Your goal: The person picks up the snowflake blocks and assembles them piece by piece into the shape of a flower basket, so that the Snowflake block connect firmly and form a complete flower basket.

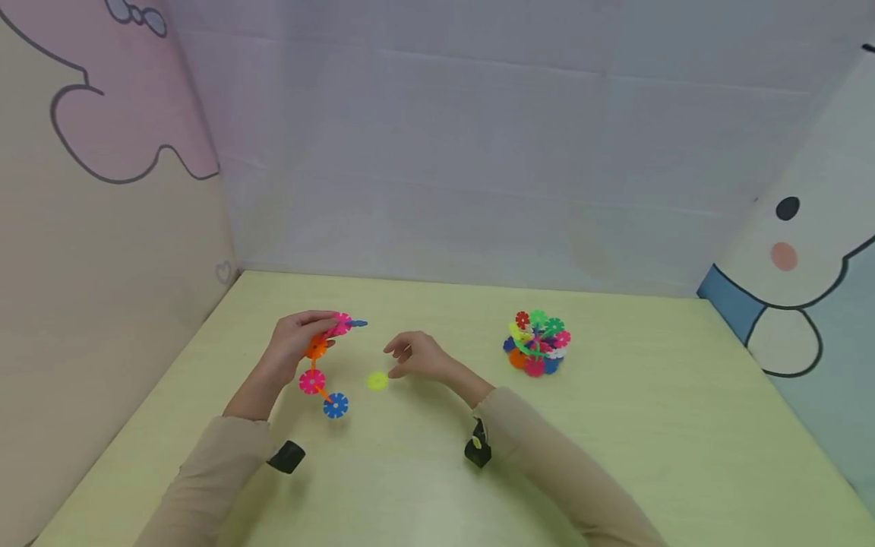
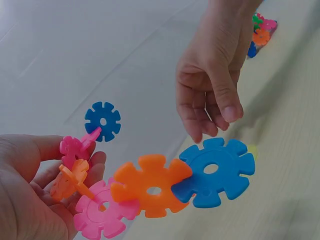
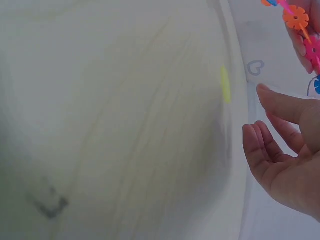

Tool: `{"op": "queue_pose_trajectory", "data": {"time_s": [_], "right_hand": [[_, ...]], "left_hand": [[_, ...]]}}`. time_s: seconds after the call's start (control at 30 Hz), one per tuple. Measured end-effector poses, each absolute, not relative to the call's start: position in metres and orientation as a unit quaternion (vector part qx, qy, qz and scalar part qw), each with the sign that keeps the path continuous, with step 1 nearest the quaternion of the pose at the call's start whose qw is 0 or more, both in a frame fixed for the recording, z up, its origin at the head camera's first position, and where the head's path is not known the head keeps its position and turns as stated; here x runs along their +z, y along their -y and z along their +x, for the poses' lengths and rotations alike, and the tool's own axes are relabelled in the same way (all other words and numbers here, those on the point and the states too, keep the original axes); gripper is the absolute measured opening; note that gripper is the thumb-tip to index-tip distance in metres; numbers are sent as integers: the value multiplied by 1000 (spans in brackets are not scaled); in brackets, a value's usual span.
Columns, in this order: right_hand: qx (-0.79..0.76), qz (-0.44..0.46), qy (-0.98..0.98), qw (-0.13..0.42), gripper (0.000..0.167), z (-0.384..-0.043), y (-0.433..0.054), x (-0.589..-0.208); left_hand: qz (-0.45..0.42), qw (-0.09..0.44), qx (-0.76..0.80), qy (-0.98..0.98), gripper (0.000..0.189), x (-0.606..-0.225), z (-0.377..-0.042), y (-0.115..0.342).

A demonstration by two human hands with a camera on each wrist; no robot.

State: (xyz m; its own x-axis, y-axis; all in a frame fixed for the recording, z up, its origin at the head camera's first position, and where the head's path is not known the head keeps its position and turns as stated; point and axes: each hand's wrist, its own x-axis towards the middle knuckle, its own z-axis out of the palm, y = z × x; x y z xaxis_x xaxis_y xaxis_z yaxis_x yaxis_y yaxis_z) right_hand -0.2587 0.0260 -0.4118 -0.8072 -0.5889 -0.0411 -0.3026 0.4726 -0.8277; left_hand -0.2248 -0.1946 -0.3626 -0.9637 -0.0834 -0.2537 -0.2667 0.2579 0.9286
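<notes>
My left hand [image 1: 290, 342] pinches a chain of interlocking notched plastic discs near its upper end. Pink, orange and blue pieces make up this chain [image 2: 150, 172]; a blue disc [image 1: 335, 411] hangs at the lower end, and another blue disc [image 2: 93, 121] sticks out past the fingers. To the right, my right hand [image 1: 422, 355] hovers over the table with nothing in its grasp, fingers loosely bent and thumb apart. Just left of its thumb lies a single yellow disc [image 1: 377, 381] on the tabletop, partly hidden behind the chain's blue end in the left wrist view.
A colourful pile of similar discs [image 1: 537, 346] sits on the pale yellow table [image 1: 649, 425], right of the hands. Behind stands a light curtain-like wall [image 1: 437, 167], with cartoon-printed panels at both sides. Black straps [image 1: 285, 457] show below the wrists.
</notes>
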Motion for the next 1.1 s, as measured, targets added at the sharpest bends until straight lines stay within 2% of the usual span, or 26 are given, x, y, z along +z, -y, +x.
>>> {"op": "queue_pose_trajectory", "data": {"time_s": [0.17,0.33,0.7,0.9,1.1], "right_hand": [[-388,-275,-859,189,33,-263,-11,-423],[-319,-281,-884,194,22,-259,-5,-420],[-281,-340,-875,202,20,-244,-36,-415],[-368,-317,-855,181,14,-211,-82,-408],[-549,-200,-799,140,19,-190,-112,-390]], "left_hand": [[-118,77,600,-788,49,-366,-226,201],[-111,74,611,-780,46,-369,-226,199],[-100,84,626,-769,39,-374,-222,170],[-76,94,639,-760,35,-376,-216,147],[-45,102,651,-751,31,-374,-209,125]]}}
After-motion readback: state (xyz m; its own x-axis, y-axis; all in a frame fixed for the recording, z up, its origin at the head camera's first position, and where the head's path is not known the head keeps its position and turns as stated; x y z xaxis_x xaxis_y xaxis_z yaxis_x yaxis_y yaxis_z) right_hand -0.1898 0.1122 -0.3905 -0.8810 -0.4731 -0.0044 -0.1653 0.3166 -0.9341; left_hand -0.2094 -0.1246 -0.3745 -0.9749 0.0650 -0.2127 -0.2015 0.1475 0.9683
